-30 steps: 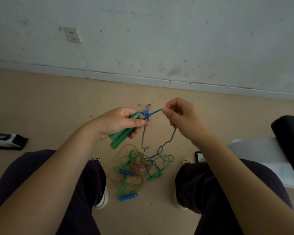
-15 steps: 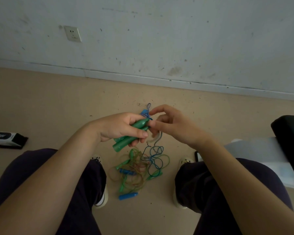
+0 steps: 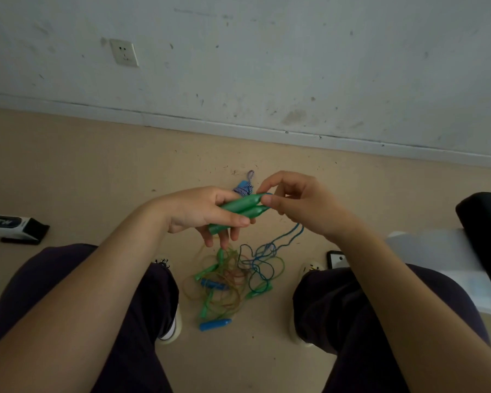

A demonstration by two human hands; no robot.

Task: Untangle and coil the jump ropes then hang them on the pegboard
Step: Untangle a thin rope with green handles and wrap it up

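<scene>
Here the left hand (image 3: 199,214) grips two green handles (image 3: 238,209); right hand (image 3: 301,205) fingers (image 3: 268,199) pinch their tips.

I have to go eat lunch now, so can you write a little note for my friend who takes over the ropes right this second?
Left hand: grips two green handles side by side, with a blue-and-white striped bit behind them.
Right hand: pinches the blue cord at the handle tips.
The cord hangs down into the tangled pile on the floor between the feet; a loose blue handle lies at its near edge.
Done: no rope is coiled or hung yet.
Left: untangle the pile, coil each rope, hang them. No pegboard is in view.
</scene>
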